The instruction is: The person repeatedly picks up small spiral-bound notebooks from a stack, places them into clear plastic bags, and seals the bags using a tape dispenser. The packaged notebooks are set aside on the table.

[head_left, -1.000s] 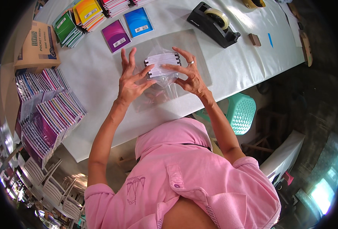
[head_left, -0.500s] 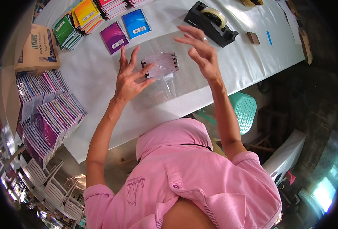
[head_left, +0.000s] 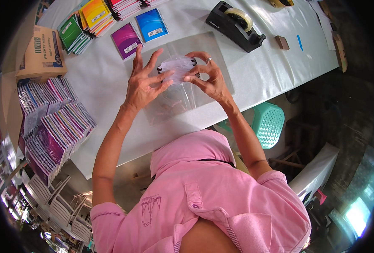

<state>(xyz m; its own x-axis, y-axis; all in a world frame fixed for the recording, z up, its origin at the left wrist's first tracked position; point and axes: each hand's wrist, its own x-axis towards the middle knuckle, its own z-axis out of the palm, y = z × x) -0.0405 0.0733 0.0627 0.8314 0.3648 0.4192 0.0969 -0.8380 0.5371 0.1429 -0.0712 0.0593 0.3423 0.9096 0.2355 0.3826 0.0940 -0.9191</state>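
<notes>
A small bundle of spiral notebooks (head_left: 177,69) in clear plastic film sits at the table's middle, dark coils showing at both its ends. My left hand (head_left: 144,84) grips the bundle's left side with thumb and index finger, while its other fingers stick up and spread. At the right end, my right hand (head_left: 210,78), with a ring on one finger, pinches the film and the bundle between thumb and fingers. Under the bundle lies a flat grey sheet (head_left: 220,69) with loose clear film over it. The notebooks' covers are hidden by the wrapping.
Purple (head_left: 126,40) and blue notebooks (head_left: 152,24) lie beyond my left hand, near yellow and green stacks (head_left: 72,36). A cardboard box (head_left: 41,55) and piled notebooks (head_left: 64,126) fill the left. A black tape dispenser (head_left: 233,27) and a brown block (head_left: 282,42) are at right; a green stool (head_left: 269,125) stands below.
My right hand has come down and left from the air onto the bundle's right end, and its fingers have closed there. My left hand stays at the left side, nearly unmoved.
</notes>
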